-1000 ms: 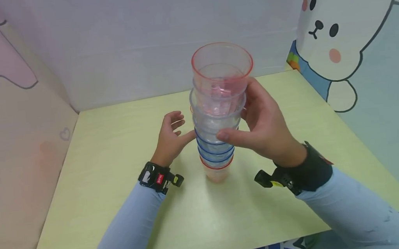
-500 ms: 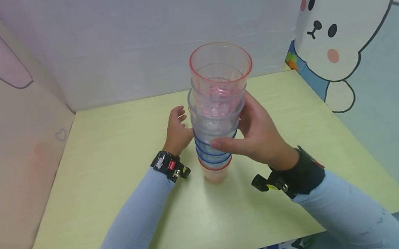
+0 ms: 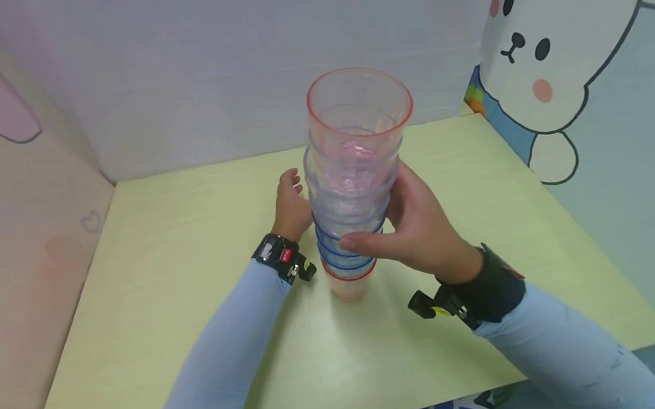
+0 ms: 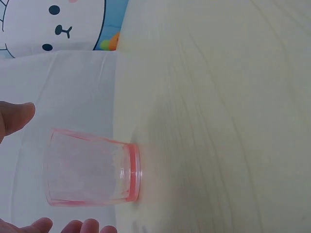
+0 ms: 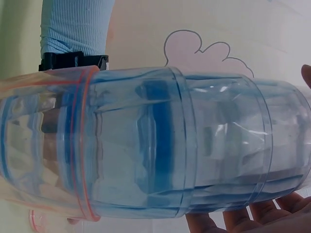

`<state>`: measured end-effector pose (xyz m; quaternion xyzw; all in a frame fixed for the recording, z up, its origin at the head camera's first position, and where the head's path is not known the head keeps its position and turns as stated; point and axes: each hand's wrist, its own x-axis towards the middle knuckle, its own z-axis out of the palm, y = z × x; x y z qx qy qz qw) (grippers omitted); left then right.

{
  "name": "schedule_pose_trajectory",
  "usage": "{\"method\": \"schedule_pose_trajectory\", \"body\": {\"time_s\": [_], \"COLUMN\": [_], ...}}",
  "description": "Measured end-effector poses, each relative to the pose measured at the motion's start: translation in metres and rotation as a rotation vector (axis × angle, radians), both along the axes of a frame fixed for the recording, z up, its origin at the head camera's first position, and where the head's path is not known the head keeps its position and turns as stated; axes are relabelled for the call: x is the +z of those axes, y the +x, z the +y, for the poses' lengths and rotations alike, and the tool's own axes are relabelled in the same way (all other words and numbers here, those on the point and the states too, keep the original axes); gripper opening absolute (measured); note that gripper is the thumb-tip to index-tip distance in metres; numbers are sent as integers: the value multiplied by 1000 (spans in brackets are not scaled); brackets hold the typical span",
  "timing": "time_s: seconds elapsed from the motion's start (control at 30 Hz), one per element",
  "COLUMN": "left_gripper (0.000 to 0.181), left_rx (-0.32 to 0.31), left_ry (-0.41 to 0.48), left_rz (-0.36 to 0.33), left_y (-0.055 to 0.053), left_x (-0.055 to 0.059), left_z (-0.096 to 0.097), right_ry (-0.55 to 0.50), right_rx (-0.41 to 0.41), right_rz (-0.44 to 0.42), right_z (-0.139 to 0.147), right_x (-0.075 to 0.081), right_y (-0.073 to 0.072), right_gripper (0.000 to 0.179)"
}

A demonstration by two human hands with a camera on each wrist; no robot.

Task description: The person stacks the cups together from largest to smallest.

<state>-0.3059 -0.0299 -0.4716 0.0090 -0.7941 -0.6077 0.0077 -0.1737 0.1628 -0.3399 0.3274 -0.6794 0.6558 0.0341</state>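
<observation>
A tall stack of nested clear plastic cups (image 3: 350,196) stands upright in the middle of the head view, with red, clear and blue rims. My right hand (image 3: 422,232) grips it from the right, thumb in front. The right wrist view shows fingers (image 5: 243,221) under the stack's side. Whether its base touches the table cannot be told. My left hand (image 3: 293,207) is beyond the stack's left side, partly hidden by it. In the left wrist view, a single pink clear cup (image 4: 90,170) stands on the table between my spread thumb and fingers, apparently untouched.
The pale yellow table (image 3: 196,292) runs back to a whitish wall sheet (image 3: 209,98). A printed panel with a cartoon animal (image 3: 541,53) borders the right side, and another sheet (image 3: 28,221) the left. Both wrists wear black camera straps (image 3: 484,288).
My left hand has moved forward and to the right, further behind the stack. My right hand and the cups have shifted slightly left in the view, which itself has moved a little.
</observation>
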Motion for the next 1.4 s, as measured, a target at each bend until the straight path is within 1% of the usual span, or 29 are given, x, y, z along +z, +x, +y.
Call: {"method": "schedule_pose_trajectory", "body": {"time_s": [0.2,0.3,0.37,0.43,0.5,0.57,0.63,0.67,0.7,0.73,0.8,0.9,0.97,1.03,1.13,1.2,1.27,1.33,1.4], "left_gripper": [77,68,60,48,35,24,20,21,18,20,18,17,18,21,28,31,32,34,36], "left_rx": [4,0,7,22,25,6,-18,-35,-34,-31,-21,-14,-37,-53,-68,-72,-73,-75,-65], "left_ry": [-74,-108,-119,-126,-103,-76,-71,-63,-71,-69,-70,-48,-26,8,28,22,-1,-4,-44], "left_rz": [38,74,105,151,214,296,364,395,415,425,421,402,382,342,268,240,243,242,233], "left_y": [-1,-6,-9,-13,-16,-19,-22,-24,-25,-26,-28,-31,-32,-30,-26,-22,-20,-18,-18], "left_x": [9,10,9,9,8,8,7,7,5,5,3,1,-2,-3,-8,-9,-10,-7,-5], "left_z": [5,7,8,10,12,15,18,19,19,19,20,19,20,19,18,18,18,19,20], "right_ry": [-7,6,12,16,16,17,16,15,12,11,9,6,6,9,10,13,11,11,12], "right_rx": [10,13,14,14,12,10,10,10,13,16,25,34,35,31,25,22,20,18,16], "right_rz": [4,14,14,12,8,4,3,5,7,10,17,24,23,22,16,11,7,2,-9], "right_z": [1,1,0,0,1,1,1,1,1,1,0,-1,-1,0,0,1,2,2,4], "right_x": [-2,-1,-1,0,0,0,-1,-1,-1,-1,0,1,0,-1,-3,-4,-4,-5,-6], "right_y": [0,-1,-2,-1,-1,0,1,1,1,1,1,1,1,1,1,1,1,1,2], "right_gripper": [85,86,87,87,87,87,87,87,87,87,87,87,87,87,87,88,88,88,87]}}
